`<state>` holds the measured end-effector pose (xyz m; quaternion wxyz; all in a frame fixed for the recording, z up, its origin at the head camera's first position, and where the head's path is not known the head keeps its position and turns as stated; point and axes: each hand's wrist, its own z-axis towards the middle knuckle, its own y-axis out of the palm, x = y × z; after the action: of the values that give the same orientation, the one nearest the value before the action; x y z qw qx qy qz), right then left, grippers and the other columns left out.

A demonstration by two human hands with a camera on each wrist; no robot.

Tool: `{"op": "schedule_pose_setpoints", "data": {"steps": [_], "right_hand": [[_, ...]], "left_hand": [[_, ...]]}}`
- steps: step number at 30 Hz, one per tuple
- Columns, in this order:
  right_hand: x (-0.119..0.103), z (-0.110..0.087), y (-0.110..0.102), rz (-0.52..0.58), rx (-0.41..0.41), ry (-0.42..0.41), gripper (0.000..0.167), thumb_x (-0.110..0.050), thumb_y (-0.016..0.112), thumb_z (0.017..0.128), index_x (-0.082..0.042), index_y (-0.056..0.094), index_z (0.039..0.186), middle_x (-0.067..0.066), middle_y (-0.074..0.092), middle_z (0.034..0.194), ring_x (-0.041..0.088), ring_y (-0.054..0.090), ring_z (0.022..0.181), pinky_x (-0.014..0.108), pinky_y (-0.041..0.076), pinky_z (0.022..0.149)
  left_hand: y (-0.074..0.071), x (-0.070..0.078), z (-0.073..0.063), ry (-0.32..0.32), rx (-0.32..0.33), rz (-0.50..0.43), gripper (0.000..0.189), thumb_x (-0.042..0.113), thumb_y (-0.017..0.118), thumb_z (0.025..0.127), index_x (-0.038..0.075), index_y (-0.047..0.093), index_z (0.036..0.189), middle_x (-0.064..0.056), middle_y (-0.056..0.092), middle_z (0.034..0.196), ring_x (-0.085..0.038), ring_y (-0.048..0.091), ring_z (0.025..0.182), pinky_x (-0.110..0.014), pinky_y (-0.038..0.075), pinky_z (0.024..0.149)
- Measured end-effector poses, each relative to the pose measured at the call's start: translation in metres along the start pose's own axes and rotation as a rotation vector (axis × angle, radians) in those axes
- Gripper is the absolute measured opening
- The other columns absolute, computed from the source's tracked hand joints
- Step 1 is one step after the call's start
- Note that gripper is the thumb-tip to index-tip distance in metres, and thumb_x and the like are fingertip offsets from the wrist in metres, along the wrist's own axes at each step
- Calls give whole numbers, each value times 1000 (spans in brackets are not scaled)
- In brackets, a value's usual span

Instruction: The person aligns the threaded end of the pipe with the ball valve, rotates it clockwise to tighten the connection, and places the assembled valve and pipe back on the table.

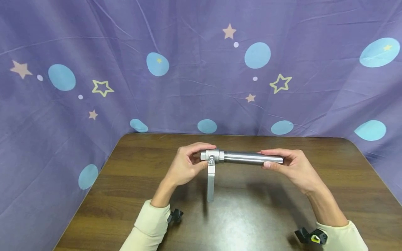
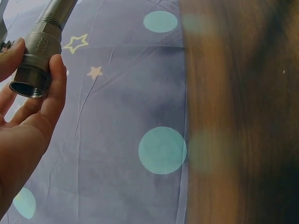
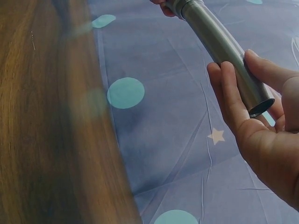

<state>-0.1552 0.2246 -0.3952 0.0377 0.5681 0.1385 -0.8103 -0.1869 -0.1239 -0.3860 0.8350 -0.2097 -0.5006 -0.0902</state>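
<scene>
A steel ball valve (image 1: 214, 154) is joined to a straight metal pipe (image 1: 248, 158), and both are held up level over the table. My left hand (image 1: 185, 165) grips the valve body between thumb and fingers at its free end. In the left wrist view the valve's open threaded mouth (image 2: 30, 86) faces the camera, and some thread shows where the pipe enters the far end. The lever handle (image 1: 211, 183) points toward me, square to the pipe. My right hand (image 1: 292, 167) holds the pipe near its right end, thumb in front and fingers behind. The pipe's hollow end (image 3: 262, 107) shows in the right wrist view.
A brown wooden table (image 1: 125, 195) with rounded far corners lies below the hands. Behind and beside it hangs a purple curtain (image 1: 194, 69) with stars and blue ovals. Black wrist mounts (image 1: 176, 215) stick out from the pale sleeves (image 1: 149, 223).
</scene>
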Motion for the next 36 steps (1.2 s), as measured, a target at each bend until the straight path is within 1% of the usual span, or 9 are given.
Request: {"op": "schedule_pose_setpoints", "data": {"steps": [4, 10, 18, 23, 30, 36], "right_hand": [[-1, 0, -1, 17, -6, 11, 35, 7, 76, 93, 6, 74, 128, -7, 81, 118, 7, 78, 95, 20, 65, 79], [0, 0, -1, 46, -19, 14, 36, 13, 72, 93, 6, 74, 128, -7, 81, 117, 9, 80, 90, 22, 66, 79], [0, 0, -1, 78, -32, 25, 35, 13, 70, 94, 6, 73, 129, -6, 81, 117, 11, 80, 87, 24, 67, 81], [-1, -1, -1, 91, -31, 35, 34, 12, 69, 95, 5, 73, 129, -5, 81, 115, 12, 80, 85, 25, 68, 81], [0, -1, 1, 147, -34, 23, 34, 14, 66, 97, 7, 72, 129, -3, 81, 116, 14, 81, 87, 30, 69, 83], [4, -1, 3, 239, -18, -1, 36, 18, 63, 96, 7, 73, 129, 0, 81, 121, 12, 80, 99, 33, 68, 87]], "left_hand": [[-1, 1, 1, 2, -3, -1, 46, -15, 70, 84, -4, 73, 128, -22, 75, 125, -10, 70, 103, -26, 66, 90], [-2, 2, 1, 9, 1, 16, 46, -15, 70, 83, -3, 74, 128, -21, 75, 125, -10, 70, 104, -25, 66, 91], [-2, 2, 0, 27, 6, 37, 48, -16, 71, 82, -3, 74, 128, -21, 76, 126, -11, 70, 105, -25, 66, 90], [-2, 1, 0, 37, 9, 57, 49, -16, 72, 80, -2, 75, 127, -20, 76, 127, -11, 71, 108, -28, 66, 93], [-2, 0, 0, 10, 2, -39, 46, -18, 69, 83, -7, 72, 128, -27, 73, 128, -10, 70, 106, -27, 66, 93], [-1, 0, 0, -2, 20, -39, 45, -17, 70, 84, -6, 72, 128, -25, 73, 127, -9, 70, 104, -30, 67, 93]]}}
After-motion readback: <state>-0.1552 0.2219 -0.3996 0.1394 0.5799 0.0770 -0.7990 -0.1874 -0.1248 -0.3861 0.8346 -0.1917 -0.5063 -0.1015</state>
